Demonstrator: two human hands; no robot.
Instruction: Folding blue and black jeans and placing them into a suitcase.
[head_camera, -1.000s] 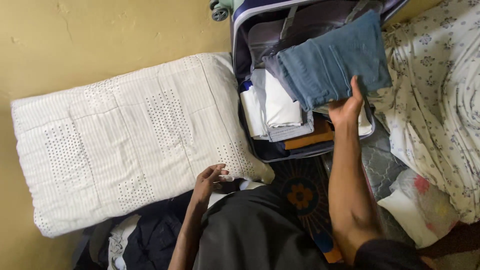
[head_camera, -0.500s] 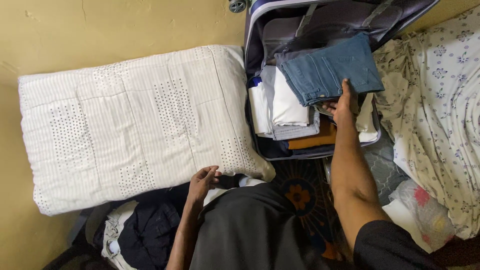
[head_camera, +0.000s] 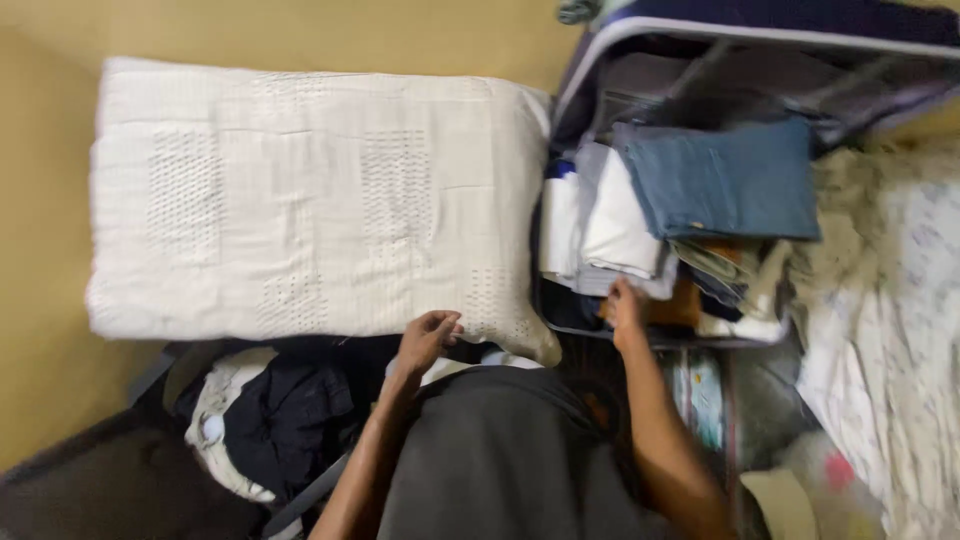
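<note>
Right hand (head_camera: 624, 312) is down at the near edge of the open suitcase (head_camera: 640, 40), fingers curled against the packed clothes there. The frame is blurred, so I cannot tell whether it grips anything or only presses on the fabric. It sits at the near end of the white folded garment (head_camera: 615, 222), right by an orange-brown piece (head_camera: 688, 305) tucked lower in the stack.

Folded blue jeans (head_camera: 725, 180) lie on top of the pile inside the suitcase, towards its far right side, well clear of the right hand. Nothing is touching them.

Left hand (head_camera: 425, 340) hangs loosely half-closed, holding nothing, at the near edge of the big white pillow (head_camera: 300, 200), its fingertips just at the pillow's corner. Below it, a heap of dark and pale clothing (head_camera: 265, 420) lies beside the person's lap, which is covered in dark grey cloth.

A floral bedsheet (head_camera: 890, 330) spreads out to the right of the suitcase.
</note>
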